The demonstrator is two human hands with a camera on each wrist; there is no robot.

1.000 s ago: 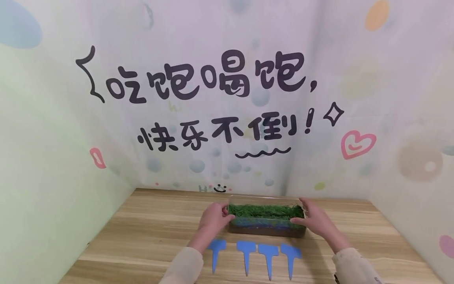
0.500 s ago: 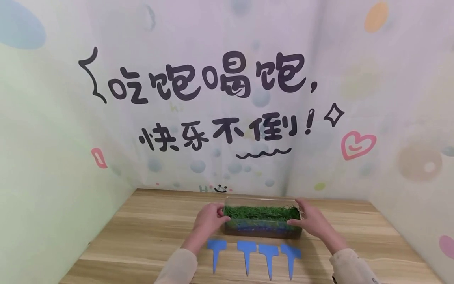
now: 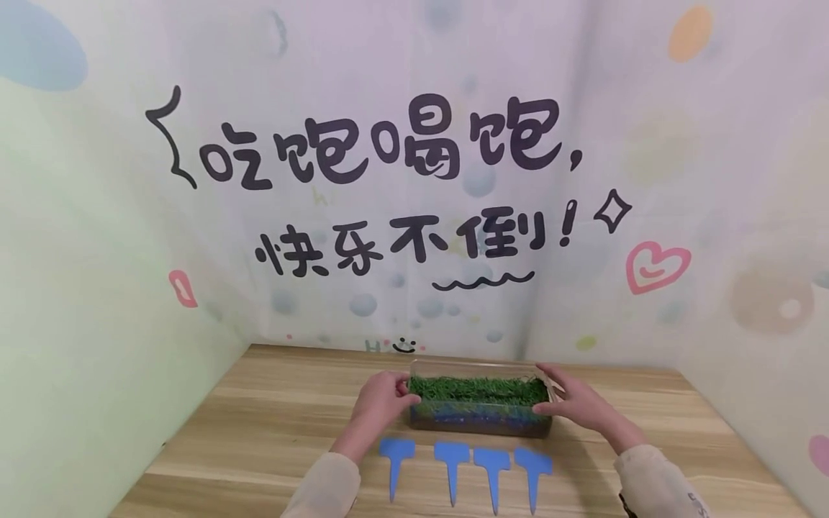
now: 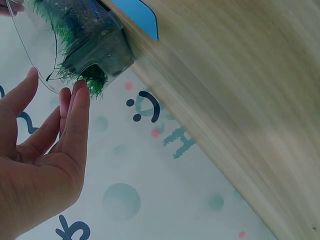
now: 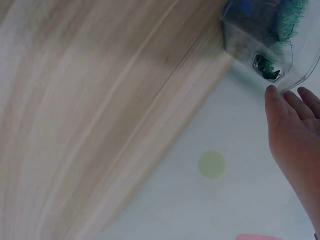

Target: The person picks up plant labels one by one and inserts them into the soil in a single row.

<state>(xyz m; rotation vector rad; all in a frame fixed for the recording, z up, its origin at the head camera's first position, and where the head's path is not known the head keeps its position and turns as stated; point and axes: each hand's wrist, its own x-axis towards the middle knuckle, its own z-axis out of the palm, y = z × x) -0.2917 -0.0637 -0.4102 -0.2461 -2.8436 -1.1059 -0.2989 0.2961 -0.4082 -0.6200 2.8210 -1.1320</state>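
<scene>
A clear oblong plastic box [image 3: 479,424] of green grass [image 3: 479,390], with brown and blue layers below, stands on the table between both hands. At its left end my left hand [image 3: 381,397] holds it, thumb at the front corner and fingers bent at the end wall. My right hand [image 3: 579,403] spans the right end with fingers extended, one fingertip at the back corner and the thumb at the front. In the right wrist view, these fingers [image 5: 274,102] lie right by the rim. Grass pokes through an opening [image 4: 92,72] in the left end.
Several blue T-shaped plant labels [image 3: 453,467] lie in a row on the wooden table [image 3: 278,432] in front of the box, stems toward me. Behind the table hangs a pale printed cloth [image 3: 363,65] with black lettering; more cloth encloses the sides.
The box first shifted slightly left and nearer with both hands, then stayed put. In the last half second my right hand has moved slightly right, its fingers spreading at the end.
</scene>
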